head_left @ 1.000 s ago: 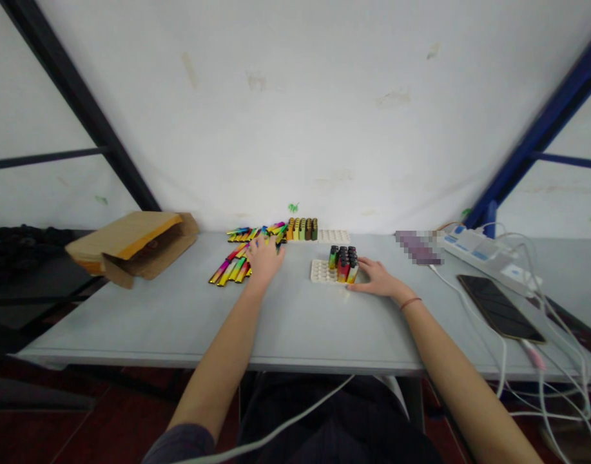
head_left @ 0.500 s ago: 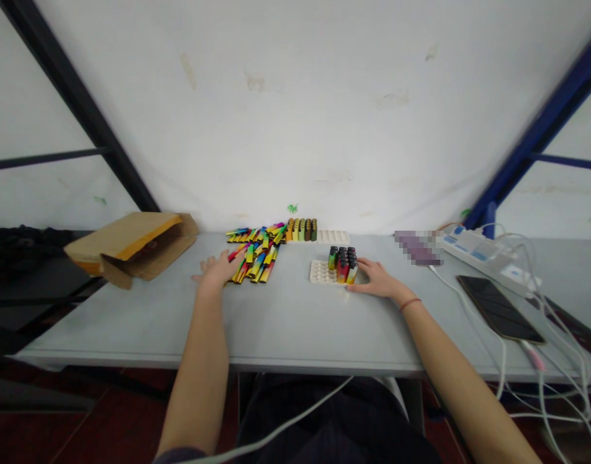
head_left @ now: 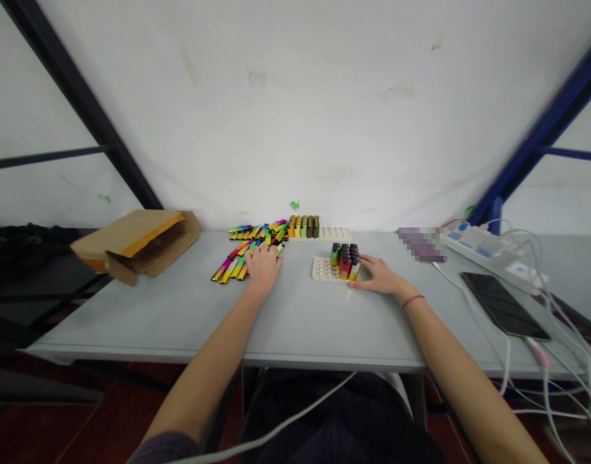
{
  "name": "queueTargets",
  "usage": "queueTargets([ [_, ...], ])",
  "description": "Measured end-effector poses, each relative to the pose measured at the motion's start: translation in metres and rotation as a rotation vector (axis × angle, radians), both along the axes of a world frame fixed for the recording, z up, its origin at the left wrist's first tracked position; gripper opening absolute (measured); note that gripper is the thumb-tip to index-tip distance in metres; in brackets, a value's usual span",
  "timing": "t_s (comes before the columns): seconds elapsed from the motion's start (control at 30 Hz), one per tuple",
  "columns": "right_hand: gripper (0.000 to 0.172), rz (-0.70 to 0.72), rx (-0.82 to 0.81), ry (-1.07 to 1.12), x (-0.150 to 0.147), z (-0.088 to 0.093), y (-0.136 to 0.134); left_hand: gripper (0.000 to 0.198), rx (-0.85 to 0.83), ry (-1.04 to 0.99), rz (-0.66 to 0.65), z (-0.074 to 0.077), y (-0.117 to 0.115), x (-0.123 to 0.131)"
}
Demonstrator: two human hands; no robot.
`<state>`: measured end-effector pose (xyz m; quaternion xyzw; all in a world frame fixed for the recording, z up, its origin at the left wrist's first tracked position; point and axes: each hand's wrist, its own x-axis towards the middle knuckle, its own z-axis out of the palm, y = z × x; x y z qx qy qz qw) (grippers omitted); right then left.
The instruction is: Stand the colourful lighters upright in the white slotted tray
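Note:
My left hand [head_left: 263, 267] lies palm down over a loose pile of shiny rainbow-coloured lighters [head_left: 230, 265], its fingers somewhat apart and resting on them. Whether a lighter is under the fingers is hidden. My right hand [head_left: 378, 277] curves round the right end of a white tray with holes [head_left: 324, 269], thumb at the near side and fingers at the far side. Upright lighters with dark tops [head_left: 345, 261] fill the tray's right part, right beside those fingers. Vacant holes show in its left part.
Behind stand a block of upright yellow, green and brown lighters [head_left: 303, 227] and another white tray [head_left: 336, 234]. An opened cardboard box [head_left: 135, 241] lies left. Rightward are a partly blurred purple object [head_left: 419, 247], a dark phone [head_left: 503, 304], a power strip [head_left: 493, 258] and white cables.
My left hand has moved right across the pile, and several lighters now lie uncovered to its left. My right hand and the tray have kept their places.

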<state>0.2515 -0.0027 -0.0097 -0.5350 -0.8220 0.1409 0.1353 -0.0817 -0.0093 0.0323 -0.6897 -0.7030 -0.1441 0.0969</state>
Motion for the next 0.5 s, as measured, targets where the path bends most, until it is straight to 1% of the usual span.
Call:
queueTargets([
  [0.17,0.093,0.008,-0.012,0.001,0.000,0.001,0.000,0.035,0.005,-0.012,0.004,0.000,-0.002,0.003],
  [0.23,0.094,0.003,-0.014,0.001,0.000,0.000,0.000,0.037,0.019,-0.049,-0.001,0.000,-0.001,0.002],
  [0.3,0.093,0.001,-0.005,0.007,0.000,-0.001,0.000,0.036,0.058,-0.131,-0.028,-0.003,0.001,0.002],
  [0.37,0.091,0.002,0.008,0.015,0.000,-0.001,0.001,0.034,0.106,-0.295,-0.100,-0.007,0.005,0.003],
  [0.4,0.090,0.005,0.013,0.018,0.000,-0.001,0.001,0.032,0.121,-0.414,-0.146,-0.010,0.006,0.005],
  [0.47,0.089,0.011,0.013,0.019,0.000,-0.001,0.000,0.026,0.103,-0.708,-0.213,-0.016,0.009,0.010],
  [0.5,0.090,0.011,0.010,0.018,0.000,0.000,0.000,0.021,0.070,-0.860,-0.221,-0.019,0.010,0.013],
])
